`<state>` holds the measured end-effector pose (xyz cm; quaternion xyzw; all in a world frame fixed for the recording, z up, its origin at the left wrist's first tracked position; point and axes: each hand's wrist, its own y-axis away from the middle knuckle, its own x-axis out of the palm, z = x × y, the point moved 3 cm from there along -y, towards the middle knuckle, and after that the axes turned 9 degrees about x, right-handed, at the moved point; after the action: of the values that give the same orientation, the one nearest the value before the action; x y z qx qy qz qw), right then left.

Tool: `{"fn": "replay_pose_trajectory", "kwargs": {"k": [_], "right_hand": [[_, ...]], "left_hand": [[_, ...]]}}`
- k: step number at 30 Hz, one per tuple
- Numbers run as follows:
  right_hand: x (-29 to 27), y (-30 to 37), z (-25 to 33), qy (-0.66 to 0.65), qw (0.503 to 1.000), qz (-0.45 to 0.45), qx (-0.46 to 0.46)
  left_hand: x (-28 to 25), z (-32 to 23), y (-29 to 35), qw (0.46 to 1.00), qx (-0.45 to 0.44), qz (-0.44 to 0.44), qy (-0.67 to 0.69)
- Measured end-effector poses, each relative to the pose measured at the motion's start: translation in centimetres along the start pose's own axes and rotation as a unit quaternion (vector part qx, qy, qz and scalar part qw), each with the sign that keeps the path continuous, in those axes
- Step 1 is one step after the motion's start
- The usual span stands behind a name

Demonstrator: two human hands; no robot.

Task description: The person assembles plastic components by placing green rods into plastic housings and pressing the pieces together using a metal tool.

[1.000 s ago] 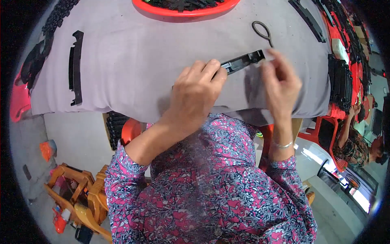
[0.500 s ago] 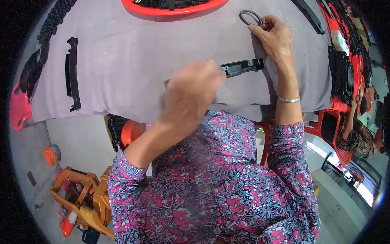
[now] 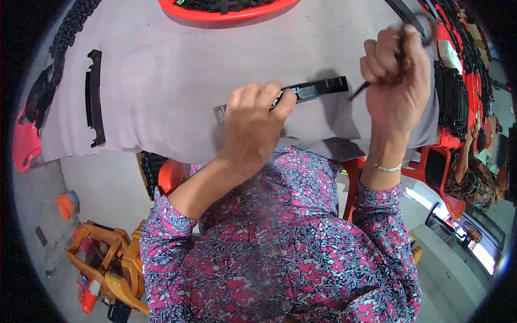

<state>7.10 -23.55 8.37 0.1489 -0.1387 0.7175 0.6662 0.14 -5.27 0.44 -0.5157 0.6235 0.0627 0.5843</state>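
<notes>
My left hand (image 3: pixel 253 121) rests over one end of a long, narrow black plastic part (image 3: pixel 323 88) on the grey cloth, its fingers curled down around it. The part's other end sticks out to the right, and a short piece of it shows left of my hand. Off the table to the right, my right hand (image 3: pixel 396 81) is closed on what looks like scissors (image 3: pixel 421 27). Their dark looped handle rises blurred above the fist, and a thin dark tip points down left, near the part's right end.
Another black part (image 3: pixel 96 99) lies at the left. A red basin (image 3: pixel 229 19) of black pieces stands at the far side. Stacked black parts (image 3: pixel 451 99) and a white block (image 3: pixel 449 55) line the right edge. Beyond them is another person's arm (image 3: pixel 466 153).
My right hand has picked the looped tool up off the cloth and swung right and nearer with it. My left hand, blurred before, is now steadier on the black part.
</notes>
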Motion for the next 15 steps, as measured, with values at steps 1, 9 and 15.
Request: {"fn": "replay_pose_trajectory", "kwargs": {"k": [1, 9, 15], "right_hand": [[0.1, 0.3, -0.3, 0.000, 1.000, 0.000, -0.001], [2.0, 0.1, -3.9, -0.132, 0.988, 0.078, -0.018], [1.8, 0.1, -4.7, -0.204, 0.977, 0.057, 0.005]], "left_hand": [[0.1, 0.0, 0.0, 1.000, 0.001, 0.000, 0.000], [-0.1, -0.1, -0.2, 1.000, -0.008, 0.020, 0.010], [0.1, 0.0, -0.1, 1.000, 0.010, -0.016, 0.023]]}}
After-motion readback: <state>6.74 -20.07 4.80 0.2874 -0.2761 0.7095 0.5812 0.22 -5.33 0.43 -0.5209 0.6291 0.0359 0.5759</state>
